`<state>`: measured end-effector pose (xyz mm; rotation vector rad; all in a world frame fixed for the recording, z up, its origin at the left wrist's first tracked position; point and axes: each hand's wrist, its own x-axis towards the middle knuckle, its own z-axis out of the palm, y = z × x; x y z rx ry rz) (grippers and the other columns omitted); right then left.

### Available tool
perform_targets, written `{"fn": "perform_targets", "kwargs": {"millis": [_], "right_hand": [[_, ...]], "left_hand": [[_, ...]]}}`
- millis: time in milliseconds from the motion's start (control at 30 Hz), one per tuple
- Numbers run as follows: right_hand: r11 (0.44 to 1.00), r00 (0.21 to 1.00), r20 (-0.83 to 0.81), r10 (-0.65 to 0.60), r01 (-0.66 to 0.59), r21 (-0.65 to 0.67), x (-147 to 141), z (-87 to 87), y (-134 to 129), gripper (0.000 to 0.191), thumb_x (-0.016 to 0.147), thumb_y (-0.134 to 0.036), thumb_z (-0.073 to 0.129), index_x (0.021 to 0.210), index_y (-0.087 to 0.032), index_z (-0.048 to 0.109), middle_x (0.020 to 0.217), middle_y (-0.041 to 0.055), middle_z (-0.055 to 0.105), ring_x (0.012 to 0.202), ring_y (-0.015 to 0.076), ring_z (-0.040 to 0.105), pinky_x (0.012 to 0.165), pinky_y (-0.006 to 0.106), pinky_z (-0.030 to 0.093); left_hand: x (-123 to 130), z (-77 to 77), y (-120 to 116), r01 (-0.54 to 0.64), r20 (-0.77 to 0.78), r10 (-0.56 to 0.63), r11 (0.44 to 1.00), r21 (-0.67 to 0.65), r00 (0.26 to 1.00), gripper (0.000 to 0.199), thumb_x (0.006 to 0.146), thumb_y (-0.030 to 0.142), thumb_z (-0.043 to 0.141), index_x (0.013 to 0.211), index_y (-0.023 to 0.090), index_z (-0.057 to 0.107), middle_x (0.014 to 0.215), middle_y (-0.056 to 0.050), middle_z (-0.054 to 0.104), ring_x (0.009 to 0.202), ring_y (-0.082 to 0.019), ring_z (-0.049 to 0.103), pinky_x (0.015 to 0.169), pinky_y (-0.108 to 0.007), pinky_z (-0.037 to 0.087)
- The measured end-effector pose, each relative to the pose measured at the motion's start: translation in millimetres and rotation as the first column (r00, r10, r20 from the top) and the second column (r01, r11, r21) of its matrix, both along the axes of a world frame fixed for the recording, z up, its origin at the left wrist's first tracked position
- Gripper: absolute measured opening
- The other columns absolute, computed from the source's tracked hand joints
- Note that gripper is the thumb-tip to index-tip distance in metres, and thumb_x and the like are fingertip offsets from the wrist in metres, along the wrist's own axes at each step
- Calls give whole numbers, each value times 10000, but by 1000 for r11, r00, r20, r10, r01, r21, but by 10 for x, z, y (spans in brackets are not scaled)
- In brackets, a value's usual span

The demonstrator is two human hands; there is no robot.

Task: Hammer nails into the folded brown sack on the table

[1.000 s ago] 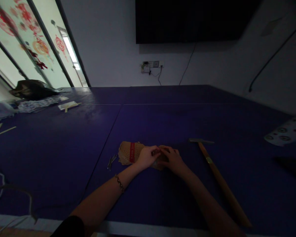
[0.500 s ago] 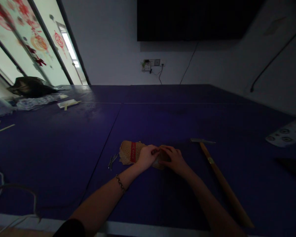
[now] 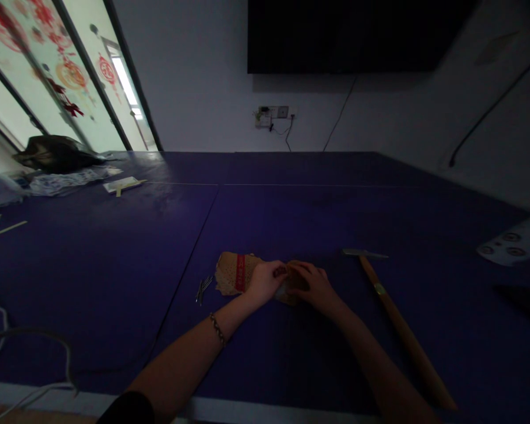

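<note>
A flat brown cardboard piece (image 3: 233, 273) with a red band lies on the dark blue table (image 3: 291, 212). My left hand (image 3: 265, 281) rests on its right part, fingers curled and pinching something small that I cannot make out. My right hand (image 3: 312, 285) meets it fingertip to fingertip on the same end of the cardboard. A few thin metal nails (image 3: 202, 288) lie just left of the cardboard. A hammer (image 3: 393, 321) with a long wooden handle lies to the right of my right hand, untouched.
A dark bag (image 3: 55, 156), printed sheets and a small flat pack (image 3: 121, 185) sit at the far left. Wooden sticks (image 3: 2, 228) lie at the left edge, cables (image 3: 30, 356) at the near left corner. A patterned sheet (image 3: 514, 240) lies far right.
Both hands stay together on the cardboard with only small finger movement. The view has shifted slightly.
</note>
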<state>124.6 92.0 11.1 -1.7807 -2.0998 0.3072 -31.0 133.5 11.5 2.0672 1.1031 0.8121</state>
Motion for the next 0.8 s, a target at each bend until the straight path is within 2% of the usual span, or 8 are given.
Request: {"fn": "perform_targets", "kwargs": {"millis": [167, 333, 500, 800], "right_hand": [[1000, 1000, -2, 4, -4, 1, -5, 7, 1, 499, 673, -309, 619, 1161, -275, 521, 1173, 75, 532, 1085, 276, 454, 892, 431, 325], [1000, 1000, -14, 11, -11, -6, 2, 8, -6, 512, 670, -312, 622, 1164, -222, 526, 1185, 99, 521, 1086, 274, 446, 894, 414, 328], [1000, 1000, -30, 7, -8, -10, 9, 3, -8, 502, 669, -304, 627, 1158, -248, 527, 1186, 85, 519, 1086, 273, 444, 890, 416, 334], [1000, 997, -72, -5, 4, -11, -12, 8, 2, 523, 634, -290, 660, 1141, -242, 539, 1173, 88, 527, 1087, 272, 447, 891, 421, 327]], "left_hand": [[-1, 25, 8, 25, -97, -23, 999, 25, 995, 133, 739, 157, 556, 828, 178, 652, 710, -3, 650, 647, -134, 573, 617, -211, 421], [4, 22, 14, 34, -125, -27, 998, 56, 992, 151, 739, 143, 554, 848, 170, 656, 782, -20, 661, 716, -148, 586, 670, -224, 427], [1, 18, 21, 55, -166, -42, 995, 78, 985, 154, 757, 160, 544, 854, 173, 663, 803, -28, 656, 741, -154, 584, 701, -238, 430], [-11, 22, 22, 99, -126, -89, 993, 70, 988, 158, 767, 141, 538, 849, 165, 670, 814, -30, 658, 775, -151, 590, 731, -236, 432]]}}
